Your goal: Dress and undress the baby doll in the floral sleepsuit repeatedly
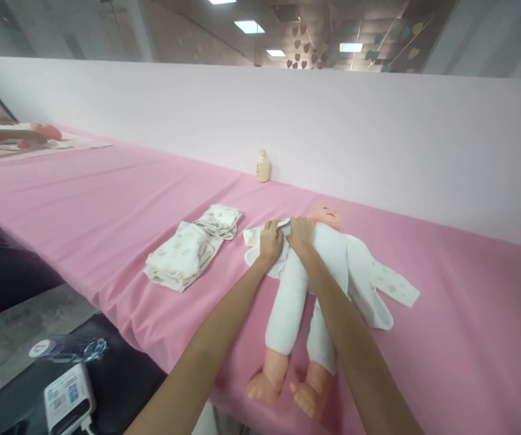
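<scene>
A baby doll (290,302) in white clothing lies on its back on the pink-covered table, feet toward me. Under and beside it is spread a white patterned baby shirt (365,279), one sleeve stretched out to the right. My left hand (270,243) is closed on the shirt's left side, by the sleeve. Close beside it, my right hand (300,232) is closed at the doll's shoulder, fingers bent over the shirt's edge. Cloth and knuckles hide both sets of fingertips. The doll's head (328,213) shows only partly beyond the clothing.
Folded patterned baby clothes (181,257) lie to the left. A cream pump bottle (262,167) stands by the white wall. Another person's hands (6,138) hold a doll at far left. Below the table edge, a water bottle (67,348) and a white power bank (69,399) rest on black seating.
</scene>
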Action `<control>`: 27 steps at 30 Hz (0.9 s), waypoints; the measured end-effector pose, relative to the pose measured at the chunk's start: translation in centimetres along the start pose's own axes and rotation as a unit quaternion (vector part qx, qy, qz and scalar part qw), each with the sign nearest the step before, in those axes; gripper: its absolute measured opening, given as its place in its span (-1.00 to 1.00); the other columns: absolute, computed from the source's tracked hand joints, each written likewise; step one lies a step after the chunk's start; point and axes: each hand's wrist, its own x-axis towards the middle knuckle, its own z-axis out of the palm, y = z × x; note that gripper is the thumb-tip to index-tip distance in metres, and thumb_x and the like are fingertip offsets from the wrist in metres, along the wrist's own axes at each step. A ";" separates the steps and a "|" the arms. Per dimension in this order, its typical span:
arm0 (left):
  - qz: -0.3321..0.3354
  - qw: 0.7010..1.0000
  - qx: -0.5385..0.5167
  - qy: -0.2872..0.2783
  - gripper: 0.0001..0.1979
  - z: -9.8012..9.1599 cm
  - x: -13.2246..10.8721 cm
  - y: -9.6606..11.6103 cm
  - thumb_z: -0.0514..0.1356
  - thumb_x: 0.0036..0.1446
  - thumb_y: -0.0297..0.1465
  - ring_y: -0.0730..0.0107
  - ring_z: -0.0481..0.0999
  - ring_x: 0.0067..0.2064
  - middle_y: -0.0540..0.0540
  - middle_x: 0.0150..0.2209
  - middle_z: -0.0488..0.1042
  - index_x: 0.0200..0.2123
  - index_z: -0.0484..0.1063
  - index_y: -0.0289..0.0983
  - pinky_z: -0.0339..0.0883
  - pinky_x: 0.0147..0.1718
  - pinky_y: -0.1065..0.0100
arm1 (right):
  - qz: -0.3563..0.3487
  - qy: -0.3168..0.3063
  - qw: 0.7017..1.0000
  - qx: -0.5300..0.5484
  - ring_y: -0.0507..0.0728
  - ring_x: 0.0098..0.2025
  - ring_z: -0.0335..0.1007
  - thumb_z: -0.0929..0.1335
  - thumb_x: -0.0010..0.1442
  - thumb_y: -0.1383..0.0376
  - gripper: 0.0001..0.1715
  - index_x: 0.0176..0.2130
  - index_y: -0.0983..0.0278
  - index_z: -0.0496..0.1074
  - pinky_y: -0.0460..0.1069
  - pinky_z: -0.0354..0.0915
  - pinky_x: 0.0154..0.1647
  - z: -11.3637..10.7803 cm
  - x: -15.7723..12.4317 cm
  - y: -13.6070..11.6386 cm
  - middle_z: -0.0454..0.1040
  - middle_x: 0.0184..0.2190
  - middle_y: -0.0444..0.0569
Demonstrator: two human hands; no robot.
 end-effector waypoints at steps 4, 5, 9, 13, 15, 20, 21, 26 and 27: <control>-0.062 0.996 -0.006 0.065 -0.74 -0.3 -0.4 -0.6 -0.06 0.09 -0.55 0.29 0.38 -0.15 -0.14 -0.22 0.42 -0.20 0.34 -0.30 0.23 -0.12 0.32 | 0.046 0.092 0.988 0.113 0.21 -0.01 0.28 0.25 -0.02 0.43 -0.51 -0.04 0.32 0.37 0.05 0.07 0.05 -0.4 -0.6 2.8 0.44 -0.11 0.08; -0.092 0.993 -0.004 0.069 -0.75 -0.4 -0.4 -0.8 -0.06 0.09 -0.55 0.29 0.39 -0.18 -0.14 -0.25 0.43 -0.21 0.33 -0.30 0.24 -0.15 0.32 | 0.054 0.113 0.982 0.142 0.19 0.01 0.27 0.23 -0.04 0.43 -0.46 -0.01 0.33 0.35 0.03 0.07 0.07 -0.5 -0.7 3.5 0.43 -0.07 0.08; -0.147 0.988 0.012 0.036 -0.75 -1.0 -1.0 -1.1 -0.05 0.09 -0.53 0.25 0.42 -0.19 -0.15 -0.28 0.46 -0.21 0.35 -0.30 0.24 -0.18 0.30 | 0.066 0.170 0.959 0.215 0.15 0.04 0.27 0.19 -0.10 0.43 -0.37 0.01 0.40 0.35 -0.04 0.05 0.12 -1.4 -1.7 5.1 0.40 0.00 0.09; -0.138 0.989 0.054 -0.013 -0.73 -2.4 -2.0 -0.6 -0.02 0.12 -0.47 0.17 0.43 -0.12 -0.21 -0.22 0.47 -0.14 0.36 -0.31 0.24 -0.12 0.25 | 0.102 0.201 0.944 0.242 0.13 0.03 0.29 0.15 -0.09 0.44 -0.36 0.02 0.40 0.34 -0.07 0.09 0.10 -2.9 -2.9 5.6 0.41 -0.01 0.08; -0.117 0.988 0.070 -0.067 -0.70 -3.2 -2.6 -0.3 0.00 0.13 -0.43 0.13 0.41 -0.06 -0.25 -0.16 0.46 -0.08 0.35 -0.33 0.22 -0.06 0.20 | 0.114 0.214 0.941 0.238 0.13 0.05 0.28 0.12 -0.07 0.45 -0.34 0.05 0.41 0.29 -0.07 0.12 0.07 -3.5 -3.4 6.0 0.39 0.01 0.08; -0.017 0.978 0.055 -0.199 -0.57 -3.9 -4.6 1.9 0.12 0.10 -0.28 0.00 0.30 0.11 -0.27 -0.02 0.41 0.03 0.31 -0.31 -0.10 0.17 -0.08 | 0.081 0.187 0.961 0.189 0.14 0.09 0.22 0.17 -0.04 0.45 -0.35 0.09 0.35 0.27 -0.01 0.02 0.15 -3.5 -4.1 5.8 0.36 0.04 0.07; 0.009 0.982 0.044 -0.183 -0.55 -3.9 -5.0 2.7 0.12 0.10 -0.26 -0.01 0.21 0.18 -0.27 0.04 0.36 0.05 0.29 -0.31 -0.20 0.19 -0.12 | 0.083 0.176 0.966 0.172 0.15 0.11 0.19 0.18 -0.02 0.45 -0.36 0.09 0.33 0.26 0.03 -0.02 0.17 -3.2 -4.2 5.4 0.36 0.05 0.06; 0.049 0.978 -0.151 -0.137 -0.60 -3.0 -6.5 5.8 -0.07 0.23 -0.29 0.26 0.22 0.18 -0.22 0.13 0.28 0.08 0.24 -0.32 0.01 0.20 0.15 | 0.068 0.130 0.984 0.100 0.18 0.18 0.07 0.18 0.08 0.43 -0.43 0.10 0.25 0.26 0.18 -0.20 0.23 -1.8 -4.1 3.0 0.35 0.06 0.04; 0.002 0.968 -0.195 -0.160 -0.59 -2.7 -6.5 6.0 -0.05 0.23 -0.27 0.27 0.30 0.13 -0.23 0.10 0.31 0.08 0.24 -0.32 0.10 0.16 0.18 | 0.064 0.120 0.986 0.094 0.18 0.19 0.05 0.19 0.09 0.42 -0.43 0.11 0.25 0.25 0.20 -0.21 0.24 -1.7 -4.0 2.8 0.35 0.06 0.03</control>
